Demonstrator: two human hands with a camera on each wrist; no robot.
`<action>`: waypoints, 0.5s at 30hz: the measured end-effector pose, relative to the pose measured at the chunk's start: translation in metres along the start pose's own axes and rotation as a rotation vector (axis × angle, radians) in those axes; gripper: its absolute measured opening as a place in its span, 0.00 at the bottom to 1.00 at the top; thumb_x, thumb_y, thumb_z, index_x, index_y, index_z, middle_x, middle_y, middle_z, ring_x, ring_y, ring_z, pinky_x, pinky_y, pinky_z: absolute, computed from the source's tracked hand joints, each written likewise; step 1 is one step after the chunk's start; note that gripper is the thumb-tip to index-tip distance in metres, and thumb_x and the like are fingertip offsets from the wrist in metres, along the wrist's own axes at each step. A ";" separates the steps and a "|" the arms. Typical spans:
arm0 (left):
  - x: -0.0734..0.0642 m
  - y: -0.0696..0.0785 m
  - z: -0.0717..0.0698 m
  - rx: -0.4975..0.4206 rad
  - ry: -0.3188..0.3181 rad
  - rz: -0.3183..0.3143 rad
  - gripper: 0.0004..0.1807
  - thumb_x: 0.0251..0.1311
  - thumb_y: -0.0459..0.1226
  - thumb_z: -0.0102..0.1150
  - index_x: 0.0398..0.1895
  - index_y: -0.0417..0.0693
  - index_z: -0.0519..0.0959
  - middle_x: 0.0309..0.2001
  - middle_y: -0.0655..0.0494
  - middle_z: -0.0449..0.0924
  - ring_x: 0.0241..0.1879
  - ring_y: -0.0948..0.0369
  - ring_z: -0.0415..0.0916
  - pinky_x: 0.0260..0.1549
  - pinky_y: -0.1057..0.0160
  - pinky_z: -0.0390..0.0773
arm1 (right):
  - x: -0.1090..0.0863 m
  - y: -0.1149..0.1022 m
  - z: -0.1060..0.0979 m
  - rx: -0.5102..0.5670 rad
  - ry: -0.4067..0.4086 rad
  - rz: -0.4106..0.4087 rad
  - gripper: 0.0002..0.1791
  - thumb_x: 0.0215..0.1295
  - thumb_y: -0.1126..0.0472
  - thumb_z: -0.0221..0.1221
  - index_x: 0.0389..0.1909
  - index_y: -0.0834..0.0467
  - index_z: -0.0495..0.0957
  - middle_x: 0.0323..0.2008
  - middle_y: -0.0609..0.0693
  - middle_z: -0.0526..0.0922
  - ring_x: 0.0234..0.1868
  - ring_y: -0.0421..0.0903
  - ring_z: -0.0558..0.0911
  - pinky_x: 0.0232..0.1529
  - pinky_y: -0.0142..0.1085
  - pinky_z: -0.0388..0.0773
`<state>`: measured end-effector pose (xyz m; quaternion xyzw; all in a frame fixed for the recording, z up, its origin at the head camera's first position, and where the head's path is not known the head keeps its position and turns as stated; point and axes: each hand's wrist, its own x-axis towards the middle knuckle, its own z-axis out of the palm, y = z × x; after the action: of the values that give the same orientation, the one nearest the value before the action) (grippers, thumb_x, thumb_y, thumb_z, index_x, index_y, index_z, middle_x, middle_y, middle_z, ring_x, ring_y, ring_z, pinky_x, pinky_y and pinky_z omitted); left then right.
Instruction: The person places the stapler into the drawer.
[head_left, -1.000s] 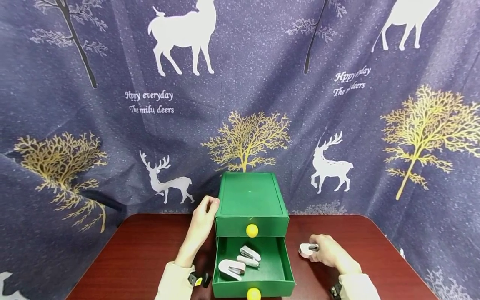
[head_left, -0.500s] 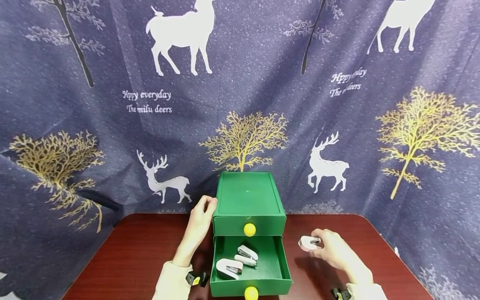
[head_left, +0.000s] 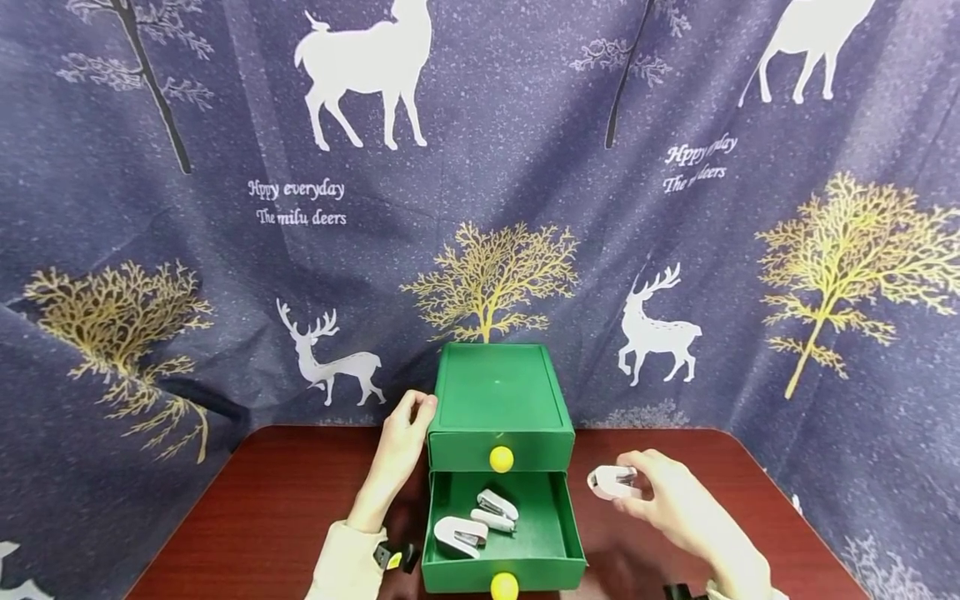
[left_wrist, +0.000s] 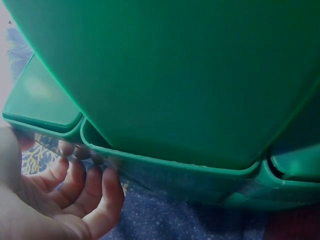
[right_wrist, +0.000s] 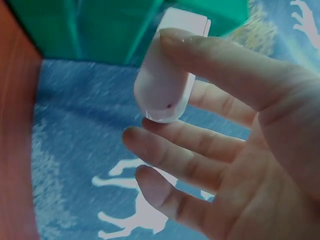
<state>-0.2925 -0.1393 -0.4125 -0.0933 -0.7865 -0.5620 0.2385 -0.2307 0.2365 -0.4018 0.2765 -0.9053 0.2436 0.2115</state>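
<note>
Between thumb and fingers, my right hand (head_left: 670, 500) pinches a small white stapler (head_left: 613, 482) above the table, to the right of a green drawer cabinet (head_left: 501, 387). In the right wrist view the stapler (right_wrist: 167, 70) shows its smooth side, the thumb lying across it. My left hand (head_left: 401, 437) rests at the cabinet's left side, and in the left wrist view its curled fingertips (left_wrist: 112, 175) touch the side wall. The lower drawer (head_left: 551, 521) is pulled out. Inside lie two more white staplers, one at the front left (head_left: 459, 535) and one behind it (head_left: 495, 510).
The upper drawer (head_left: 457, 452) is closed and has a yellow round knob (head_left: 502, 458). Another yellow knob (head_left: 504, 586) sits on the lower drawer's front. A dark red wooden table (head_left: 277, 500) bears the cabinet, with a patterned curtain (head_left: 517, 167) hanging behind.
My right hand has lifted the stapler off the table and moved it slightly left toward the cabinet. The left hand stays at the cabinet's side.
</note>
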 end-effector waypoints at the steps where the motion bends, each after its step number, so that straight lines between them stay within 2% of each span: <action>1: 0.000 0.000 0.000 0.001 0.002 0.002 0.13 0.72 0.48 0.52 0.37 0.49 0.75 0.27 0.57 0.68 0.30 0.58 0.68 0.33 0.61 0.68 | 0.001 -0.005 -0.001 0.004 -0.005 -0.012 0.20 0.46 0.59 0.75 0.40 0.52 0.79 0.34 0.39 0.76 0.31 0.33 0.74 0.32 0.34 0.74; 9: 0.000 0.001 -0.001 -0.001 -0.006 0.014 0.13 0.72 0.48 0.51 0.37 0.49 0.75 0.25 0.57 0.67 0.28 0.57 0.67 0.32 0.61 0.68 | 0.006 -0.037 -0.001 0.023 -0.026 -0.066 0.18 0.49 0.60 0.74 0.40 0.49 0.78 0.36 0.39 0.76 0.33 0.33 0.74 0.34 0.32 0.75; 15: 0.000 0.001 0.000 -0.002 -0.007 0.012 0.13 0.72 0.49 0.51 0.36 0.49 0.75 0.25 0.57 0.68 0.28 0.58 0.68 0.32 0.61 0.68 | 0.010 -0.053 0.002 -0.016 -0.062 -0.132 0.16 0.53 0.56 0.72 0.40 0.45 0.77 0.37 0.37 0.75 0.34 0.34 0.73 0.36 0.32 0.73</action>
<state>-0.2918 -0.1392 -0.4119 -0.1000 -0.7861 -0.5612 0.2389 -0.2066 0.1931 -0.3810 0.3413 -0.8931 0.2131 0.2013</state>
